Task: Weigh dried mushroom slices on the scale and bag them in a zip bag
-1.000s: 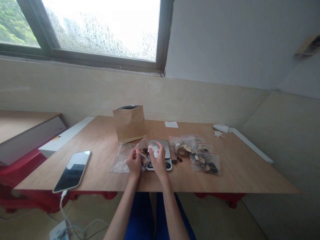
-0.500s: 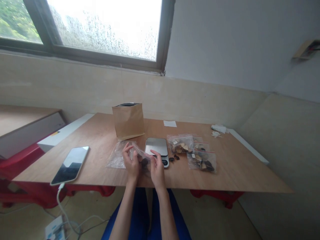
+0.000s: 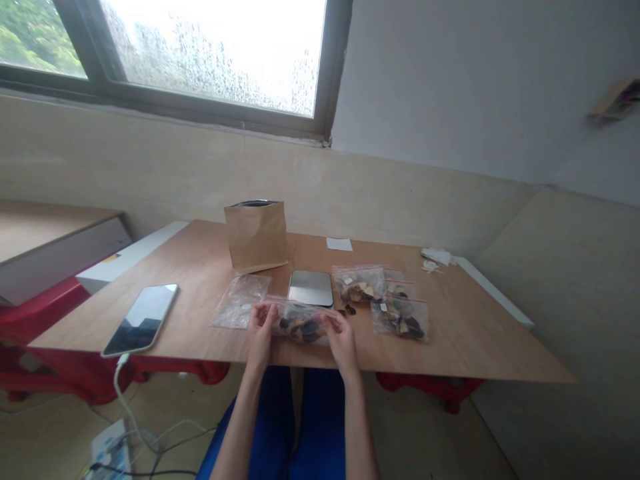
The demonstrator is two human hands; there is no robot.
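A clear zip bag (image 3: 303, 328) with dark and pale dried pieces inside is stretched between my hands at the table's near edge. My left hand (image 3: 262, 328) pinches its upper left corner, and my right hand (image 3: 340, 335) grips the right end. Just behind the bag lies a kitchen scale (image 3: 311, 288) with a bare metal plate; the bag hides its front part. Flat clear plastic bags (image 3: 237, 303) lie left of the scale. A few loose dark pieces (image 3: 349, 311) sit to its right.
Several filled zip bags (image 3: 403, 320) lie on the right. An open brown paper pouch (image 3: 257, 237) stands at the back left. A phone (image 3: 143, 320) with a charging cable (image 3: 120, 393) rests at the left. White paper (image 3: 339, 245) and wrappers (image 3: 436, 257) lie along the back.
My hands have spread apart, the right one moving rightward. The bag, bunched between them before, is now pulled flat in front of the scale. The camera view has shifted slightly.
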